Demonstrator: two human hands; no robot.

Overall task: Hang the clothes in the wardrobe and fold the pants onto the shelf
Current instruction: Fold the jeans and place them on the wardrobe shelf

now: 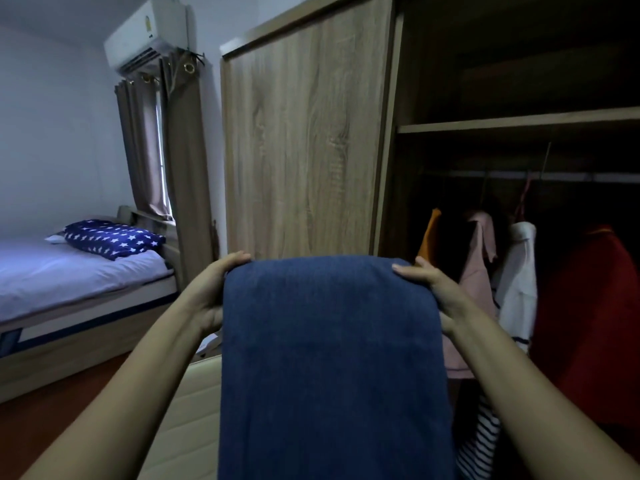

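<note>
The left hand [213, 296] and right hand [434, 292] are gripping the folded blue pants [329, 358] at the top corners, fingers curled round the fold, before the open wardrobe [304, 133]

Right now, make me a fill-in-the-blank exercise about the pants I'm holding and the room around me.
1. The folded pants held up before the wardrobe are ____ in colour.
2. The pillow on the bed is printed with white ____.
3. The hanging garment farthest right on the rail is ____.
Missing words: blue; stars; red.
</note>
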